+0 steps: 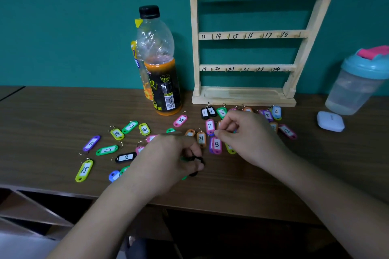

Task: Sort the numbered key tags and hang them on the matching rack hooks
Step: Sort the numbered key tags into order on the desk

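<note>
Several coloured numbered key tags lie scattered on the brown table (52, 107). A wooden rack (248, 35) with numbered hooks 7 to 24 leans against the teal wall; its hooks in view are bare. My left hand (166, 157) curls around a black tag (195, 161) at the table's middle. My right hand (246, 134) pinches at the tags beside the pink tag 7 (209, 125), just above pink tag 13 (217, 144). Tags 1, 2, 5 and 6 lie in a row at the rack's base. What the right fingers pinch is hidden.
A half-full orange drink bottle (162, 69) stands left of the rack. A shaker cup with a blue lid (357, 82) stands at the right, a small white case (330, 121) beside it. The table's front edge runs below my wrists, shelves beneath.
</note>
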Tool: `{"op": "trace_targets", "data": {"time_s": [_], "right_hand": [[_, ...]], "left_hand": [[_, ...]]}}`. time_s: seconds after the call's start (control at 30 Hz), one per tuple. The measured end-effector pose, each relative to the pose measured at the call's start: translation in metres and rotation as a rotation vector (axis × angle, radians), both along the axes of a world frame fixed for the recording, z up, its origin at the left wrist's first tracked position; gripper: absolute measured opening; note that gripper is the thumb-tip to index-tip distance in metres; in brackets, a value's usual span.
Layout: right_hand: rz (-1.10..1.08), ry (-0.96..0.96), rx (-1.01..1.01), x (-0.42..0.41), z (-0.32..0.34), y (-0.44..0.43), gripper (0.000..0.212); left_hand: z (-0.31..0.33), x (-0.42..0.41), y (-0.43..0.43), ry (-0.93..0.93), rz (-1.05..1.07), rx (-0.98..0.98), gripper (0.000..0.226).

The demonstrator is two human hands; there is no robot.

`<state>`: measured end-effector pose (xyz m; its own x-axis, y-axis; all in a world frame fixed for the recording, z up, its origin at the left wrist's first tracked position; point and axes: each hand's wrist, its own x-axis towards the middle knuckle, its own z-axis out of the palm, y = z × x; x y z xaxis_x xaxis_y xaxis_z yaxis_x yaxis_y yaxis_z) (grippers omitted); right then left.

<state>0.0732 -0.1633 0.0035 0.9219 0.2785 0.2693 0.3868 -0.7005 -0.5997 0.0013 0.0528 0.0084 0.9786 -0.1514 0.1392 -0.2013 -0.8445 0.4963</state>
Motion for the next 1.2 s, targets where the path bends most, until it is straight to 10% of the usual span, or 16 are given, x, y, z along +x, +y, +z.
{"op": "trace_targets", "data": {"time_s": [1.2], "right_hand": [[0.220, -0.336, -0.007, -0.015, -0.019, 0.018, 0.005]], "left_hand": [[0.009, 0.025, 0.084, -0.025, 0.322, 0.044, 0.009]]}}
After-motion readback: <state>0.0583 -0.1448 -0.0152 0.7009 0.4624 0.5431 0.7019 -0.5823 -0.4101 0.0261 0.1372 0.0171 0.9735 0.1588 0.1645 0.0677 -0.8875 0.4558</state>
